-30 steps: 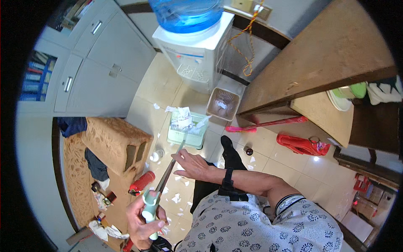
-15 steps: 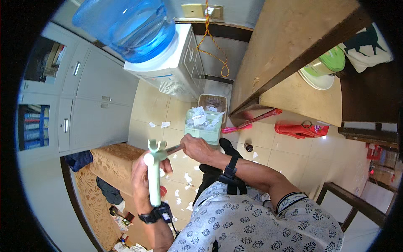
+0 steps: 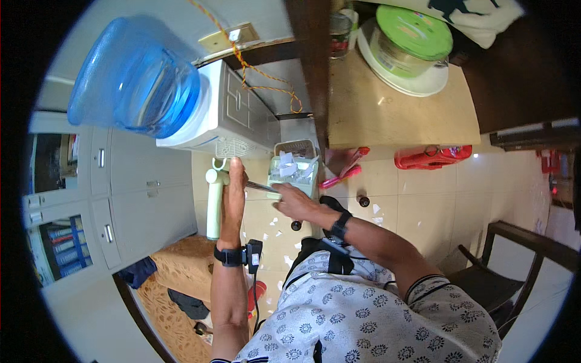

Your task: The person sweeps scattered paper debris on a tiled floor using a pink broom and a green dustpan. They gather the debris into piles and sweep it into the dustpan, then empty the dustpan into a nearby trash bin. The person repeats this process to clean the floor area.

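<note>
A pale green long-handled dustpan [image 3: 296, 181] bears torn white paper scraps and lies against a light brown waste bin [image 3: 296, 146]. My left hand [image 3: 234, 184] is closed round the upper end of its handle, beside the pale green grip [image 3: 215, 206] with a clip on top. From there a thin metal rod [image 3: 261, 187] runs to the pan. My right hand [image 3: 296, 204] grips the low end of this rod, close to the pan; its fingertips are partly blurred.
A water dispenser [image 3: 209, 115] with a blue bottle [image 3: 139, 78] stands far left, beside grey cabinets [image 3: 151, 181]. A pink-red broom [image 3: 345, 172] lies near the wooden table [image 3: 387, 115], by a red jug [image 3: 433, 158]. Paper scraps and dark bottles [image 3: 363, 201] dot the floor tiles.
The grip and my left hand have moved up in the view, away from me. My right hand has slid down the rod toward the pan. The view has shifted, bringing the table closer.
</note>
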Tool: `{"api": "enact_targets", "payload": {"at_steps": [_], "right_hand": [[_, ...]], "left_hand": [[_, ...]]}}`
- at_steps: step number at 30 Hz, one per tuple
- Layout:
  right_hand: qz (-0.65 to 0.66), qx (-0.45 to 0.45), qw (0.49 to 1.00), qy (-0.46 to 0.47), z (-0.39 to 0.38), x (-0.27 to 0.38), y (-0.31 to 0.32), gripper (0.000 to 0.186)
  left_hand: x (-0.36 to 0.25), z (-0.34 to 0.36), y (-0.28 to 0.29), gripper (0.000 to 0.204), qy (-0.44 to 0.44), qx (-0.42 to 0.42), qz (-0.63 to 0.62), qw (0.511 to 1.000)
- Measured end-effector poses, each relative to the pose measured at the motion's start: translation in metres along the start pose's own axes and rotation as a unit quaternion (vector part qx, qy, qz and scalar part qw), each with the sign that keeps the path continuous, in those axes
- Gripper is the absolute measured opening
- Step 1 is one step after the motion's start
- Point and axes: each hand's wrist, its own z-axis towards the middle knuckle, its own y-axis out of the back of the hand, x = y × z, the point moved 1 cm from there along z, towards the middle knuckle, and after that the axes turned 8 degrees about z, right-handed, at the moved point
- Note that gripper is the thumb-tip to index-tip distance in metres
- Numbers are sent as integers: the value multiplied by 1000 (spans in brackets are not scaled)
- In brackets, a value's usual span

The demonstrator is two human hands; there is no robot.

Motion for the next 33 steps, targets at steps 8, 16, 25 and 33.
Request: {"api": "enact_targets", "payload": {"at_steps": [8, 16, 25, 33], "right_hand": [[184, -141, 928, -291, -128, -88, 110, 37], [178, -232, 914, -281, -152, -86, 145, 53], [192, -202, 911, -305, -157, -61, 140, 54], [193, -228, 903, -309, -174, -79, 150, 47]], "left_hand": [[-5, 47, -27, 36, -10, 19, 19, 1000], [-38, 73, -45, 46, -29, 84, 86, 992], [-10, 111, -62, 52, -38, 130, 220, 966], [-16, 139, -67, 40, -301, 144, 503, 798]]}}
